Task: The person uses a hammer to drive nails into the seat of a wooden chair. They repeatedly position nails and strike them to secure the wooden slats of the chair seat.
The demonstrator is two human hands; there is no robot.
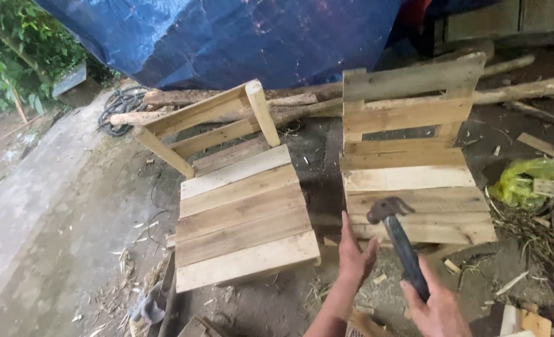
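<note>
two slatted wooden chairs sit on the dirt, the left chair (239,206) and the right chair (414,181). my left hand (355,253) is open and flat, fingers up, holding nothing, near the right chair's front edge. my right hand (436,309) grips one hammer (399,240), head raised over that seat.

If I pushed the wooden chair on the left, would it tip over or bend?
Probably neither. The left chair is built of thick planks, so it likely stays stiff and feels heavy. Its seat looks wide and low, so it would more likely scrape across the rough ground than tip.
</note>
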